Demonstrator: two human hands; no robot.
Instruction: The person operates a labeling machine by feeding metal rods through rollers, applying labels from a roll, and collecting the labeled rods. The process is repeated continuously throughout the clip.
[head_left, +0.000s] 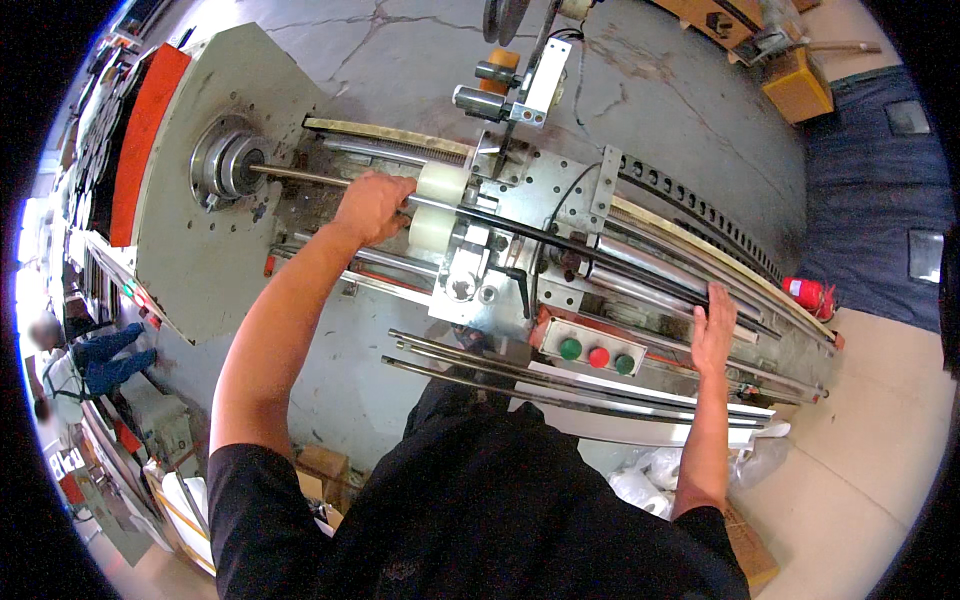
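— At frame centre-left, what's your left hand doing?
— Closed around the rod, just beside the white rollers. The rod runs left into the chuck.
— And the right hand?
— Lower right. Lying flat and open on the dark bar, gripping nothing. Buttons sit near, to its left.

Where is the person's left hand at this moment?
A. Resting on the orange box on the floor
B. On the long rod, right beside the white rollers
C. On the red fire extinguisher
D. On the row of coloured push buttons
B. The left hand is wrapped over the long rod next to the white rollers, well away from the push buttons.
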